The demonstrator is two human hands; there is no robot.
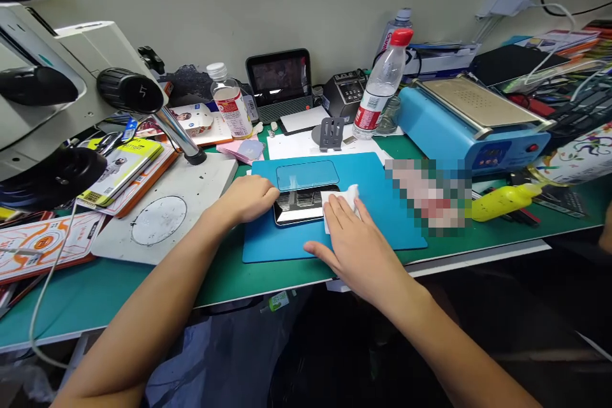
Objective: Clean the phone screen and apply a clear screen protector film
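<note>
A smartphone (300, 206) lies screen up on a blue mat (382, 217), its dark glass reflecting light. My left hand (248, 199) is closed at the phone's left end, thumb side against its edge. With my right hand (348, 229) I press a folded white tissue (352, 194) onto the right end of the screen; the fingers lie together over it and the thumb sticks out to the side. Just behind the phone rests a clear glass screen protector (306, 174) with a dark outline, flat on the mat.
At left stands a microscope on a pale base (210, 180), beside stacked boxes (124, 169). Behind the mat are a phone stand (331, 134), two bottles (231, 102) and a small screen (280, 80). A blue heating plate machine (440, 124) and yellow bottle (504, 201) occupy the right.
</note>
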